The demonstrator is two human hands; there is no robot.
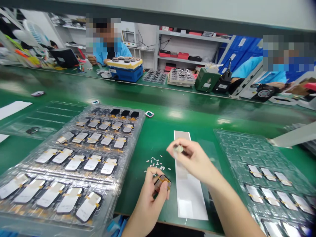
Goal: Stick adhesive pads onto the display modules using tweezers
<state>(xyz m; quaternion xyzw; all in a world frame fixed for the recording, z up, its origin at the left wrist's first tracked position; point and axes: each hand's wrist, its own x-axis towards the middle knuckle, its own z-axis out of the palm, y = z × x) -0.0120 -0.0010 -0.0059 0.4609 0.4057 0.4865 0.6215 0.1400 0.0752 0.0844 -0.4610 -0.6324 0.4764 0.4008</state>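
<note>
My left hand (151, 199) grips a small rounded-square watch screen (163, 179) between thumb and fingers. The screen has a dark edge and an orange strip across its back. Above and to the right, my right hand (194, 159) is closed on a small blurred object (178, 148), pale greenish and partly dark; its kind cannot be made out. That hand hovers over a long white paper strip (189, 200) on the green bench. Tiny whitish pieces (156, 163) lie scattered just beyond my left hand.
At left, a clear plastic tray (123, 174) holds rows of screens with white backs. Another clear tray (237, 141), partly filled, lies at right. A raised ledge (158, 93) runs along the back, bearing a blue box (127, 73). Two people in blue sit beyond it.
</note>
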